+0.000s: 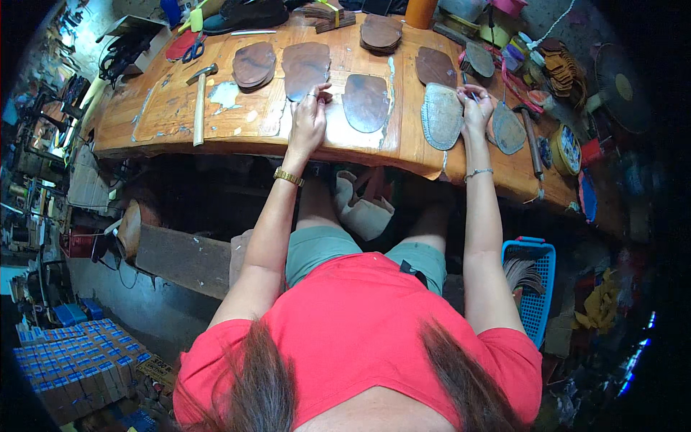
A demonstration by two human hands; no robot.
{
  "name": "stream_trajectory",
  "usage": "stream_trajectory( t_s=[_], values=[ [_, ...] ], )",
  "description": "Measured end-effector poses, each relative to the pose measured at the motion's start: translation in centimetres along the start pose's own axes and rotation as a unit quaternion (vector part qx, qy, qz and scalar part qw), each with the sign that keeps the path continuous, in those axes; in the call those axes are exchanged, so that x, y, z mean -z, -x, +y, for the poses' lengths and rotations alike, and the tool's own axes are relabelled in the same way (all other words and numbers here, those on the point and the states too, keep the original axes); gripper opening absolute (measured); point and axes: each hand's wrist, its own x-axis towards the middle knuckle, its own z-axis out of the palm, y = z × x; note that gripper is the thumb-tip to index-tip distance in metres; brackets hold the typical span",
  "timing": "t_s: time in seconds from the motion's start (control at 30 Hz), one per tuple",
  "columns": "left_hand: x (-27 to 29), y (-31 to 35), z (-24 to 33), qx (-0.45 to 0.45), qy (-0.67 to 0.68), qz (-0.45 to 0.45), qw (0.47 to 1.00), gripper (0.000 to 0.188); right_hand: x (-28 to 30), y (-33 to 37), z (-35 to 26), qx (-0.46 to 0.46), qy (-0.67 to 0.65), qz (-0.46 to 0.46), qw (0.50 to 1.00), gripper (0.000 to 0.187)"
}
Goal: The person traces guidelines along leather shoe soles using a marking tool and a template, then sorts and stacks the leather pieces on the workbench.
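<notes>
My left hand [309,121] is at the lower edge of a brown leather piece [306,65], its bent fingers closed on that edge. Just to the right, another brown leather piece [366,103] lies flat near the table's front. My right hand [476,114] is closed around a slim pen-like tool [471,94]; its exact kind is too small to tell. Beside that hand, on its left, rests a grey rounded panel [441,119] with a marked border. A similar grey panel [509,131] is on the hand's right. Beyond is a brown leather piece [435,67].
On the wooden table [169,108] are a hammer [200,108], blue scissors [193,50] and stacked leather pieces [253,65], [380,33]. A wooden-handled tool [531,140] and a round tin [566,150] stand at the right. A blue basket [536,309] sits below, right.
</notes>
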Motion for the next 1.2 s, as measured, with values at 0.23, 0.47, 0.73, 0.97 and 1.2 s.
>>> stream_trajectory(
  t_s=[0.23, 0.47, 0.73, 0.97, 1.2],
  values=[
    [0.1, -0.1, 0.0, -0.006, 0.014, 0.004, 1.000, 0.030, 0.6, 1.1, 0.4, 0.161, 0.253, 0.001, 0.954, 0.022],
    [0.0, 0.0, 0.0, -0.012, 0.035, 0.005, 0.999, 0.032, 0.1, 2.0, -0.4, 0.191, 0.286, 0.035, 0.938, 0.014],
    [0.1, -0.2, -0.2, -0.029, -0.008, -0.010, 0.999, 0.029, 0.2, 1.8, -0.3, 0.192, 0.269, 0.031, 0.943, 0.013],
    [0.4, -0.2, -0.2, -0.046, -0.067, -0.039, 0.996, 0.024, 0.1, 1.6, -0.1, 0.177, 0.295, 0.048, 0.938, 0.011],
    [0.7, -4.2, 3.4, -0.085, -0.191, -0.134, 0.969, 0.042, 0.4, 1.7, -0.2, 0.166, 0.304, 0.059, 0.936, 0.009]
  ],
)
